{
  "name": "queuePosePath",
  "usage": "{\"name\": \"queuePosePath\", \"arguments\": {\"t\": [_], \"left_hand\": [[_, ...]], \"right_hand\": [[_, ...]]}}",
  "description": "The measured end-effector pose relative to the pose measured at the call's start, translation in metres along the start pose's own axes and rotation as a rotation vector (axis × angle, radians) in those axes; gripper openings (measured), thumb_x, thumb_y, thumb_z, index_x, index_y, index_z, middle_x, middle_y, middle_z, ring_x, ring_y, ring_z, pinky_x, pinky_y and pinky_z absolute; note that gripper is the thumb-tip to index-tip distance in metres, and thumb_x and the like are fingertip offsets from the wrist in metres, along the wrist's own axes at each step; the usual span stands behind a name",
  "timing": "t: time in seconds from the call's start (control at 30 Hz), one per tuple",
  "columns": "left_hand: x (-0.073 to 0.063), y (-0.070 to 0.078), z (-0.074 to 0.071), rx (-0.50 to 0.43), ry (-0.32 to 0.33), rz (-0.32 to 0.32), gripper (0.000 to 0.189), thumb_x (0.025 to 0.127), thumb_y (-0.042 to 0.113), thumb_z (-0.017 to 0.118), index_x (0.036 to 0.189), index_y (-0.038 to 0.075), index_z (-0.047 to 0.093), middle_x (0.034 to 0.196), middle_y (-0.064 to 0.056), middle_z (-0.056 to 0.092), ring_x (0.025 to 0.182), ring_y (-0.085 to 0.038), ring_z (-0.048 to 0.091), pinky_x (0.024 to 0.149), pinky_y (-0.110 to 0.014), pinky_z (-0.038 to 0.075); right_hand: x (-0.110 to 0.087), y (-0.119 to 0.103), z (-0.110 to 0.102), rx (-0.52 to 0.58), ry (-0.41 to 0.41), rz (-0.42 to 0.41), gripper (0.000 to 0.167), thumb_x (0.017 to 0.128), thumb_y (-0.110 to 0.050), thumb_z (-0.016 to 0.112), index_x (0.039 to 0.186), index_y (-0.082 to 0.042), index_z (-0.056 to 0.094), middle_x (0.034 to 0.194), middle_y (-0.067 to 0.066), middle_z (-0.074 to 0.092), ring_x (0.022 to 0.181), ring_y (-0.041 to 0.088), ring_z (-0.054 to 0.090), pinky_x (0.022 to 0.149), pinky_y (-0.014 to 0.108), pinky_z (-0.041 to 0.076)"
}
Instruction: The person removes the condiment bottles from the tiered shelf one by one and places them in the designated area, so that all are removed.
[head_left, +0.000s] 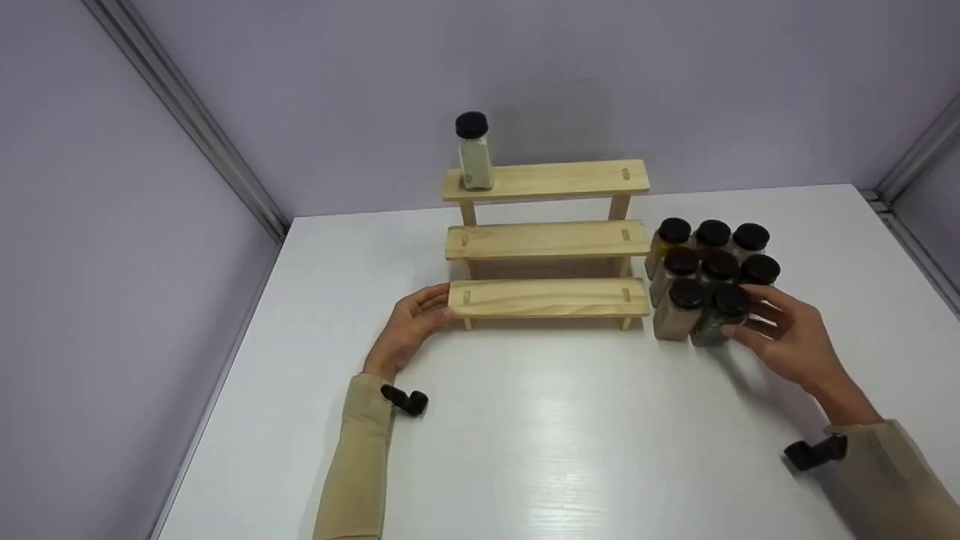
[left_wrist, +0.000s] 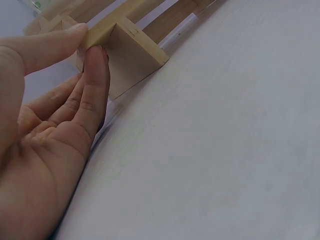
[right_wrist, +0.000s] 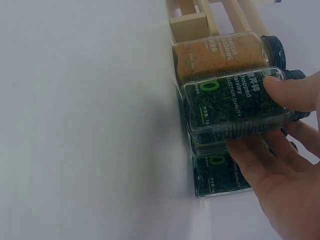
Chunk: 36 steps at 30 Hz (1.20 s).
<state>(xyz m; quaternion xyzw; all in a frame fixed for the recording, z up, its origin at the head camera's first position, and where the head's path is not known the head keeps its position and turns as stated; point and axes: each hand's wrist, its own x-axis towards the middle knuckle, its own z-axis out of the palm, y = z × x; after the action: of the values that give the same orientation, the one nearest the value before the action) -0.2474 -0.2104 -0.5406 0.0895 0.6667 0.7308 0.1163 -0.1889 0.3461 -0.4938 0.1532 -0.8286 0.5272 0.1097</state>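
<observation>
A three-tier wooden shelf rack [head_left: 547, 300] stands on the white table. My left hand [head_left: 411, 326] pinches the left end of its lowest board, thumb and forefinger at the corner in the left wrist view. On the left end of the top board stands a black-capped jar [head_left: 475, 161] with pale contents. At the rack's right, my right hand [head_left: 787, 337] grips a spice jar labelled chopped parsley [right_wrist: 230, 102], the thumb on its label and fingers on its other side. Close beside it stands a jar of orange barbecue seasoning [right_wrist: 217, 57].
Several more black-capped spice jars [head_left: 675, 232] stand packed together behind the front pair, close to the rack's right side. Behind the table [head_left: 525, 450] rises a pale wall [head_left: 360, 97]. Another wall panel stands at the left.
</observation>
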Motion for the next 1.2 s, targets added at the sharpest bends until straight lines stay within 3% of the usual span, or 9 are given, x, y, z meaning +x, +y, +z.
{"name": "queuePosePath", "arguments": {"t": [0.43, 1.2], "left_hand": [[0.002, 0.001, -0.0001, 0.001, -0.007, 0.004, 0.059, 0.104, 0.005, 0.069, 0.157, -0.005, 0.046, 0.154, -0.026, 0.054, 0.131, -0.024, 0.064, 0.109, -0.032, 0.056], [0.0018, 0.0004, 0.0004, 0.018, -0.008, 0.01, 0.057, 0.104, 0.006, 0.068, 0.157, -0.003, 0.047, 0.154, -0.025, 0.055, 0.131, -0.024, 0.064, 0.11, -0.034, 0.055]], "right_hand": [[0.0, 0.0021, 0.0017, 0.053, 0.009, 0.009, 0.058, 0.083, 0.023, 0.077, 0.137, 0.012, 0.061, 0.128, -0.015, 0.066, 0.116, -0.004, 0.066, 0.096, 0.012, 0.056], [-0.0024, -0.0001, 0.002, -0.001, 0.024, -0.017, 0.056, 0.087, 0.02, 0.076, 0.14, 0.009, 0.061, 0.13, -0.015, 0.065, 0.116, -0.003, 0.066, 0.097, 0.011, 0.055]]}}
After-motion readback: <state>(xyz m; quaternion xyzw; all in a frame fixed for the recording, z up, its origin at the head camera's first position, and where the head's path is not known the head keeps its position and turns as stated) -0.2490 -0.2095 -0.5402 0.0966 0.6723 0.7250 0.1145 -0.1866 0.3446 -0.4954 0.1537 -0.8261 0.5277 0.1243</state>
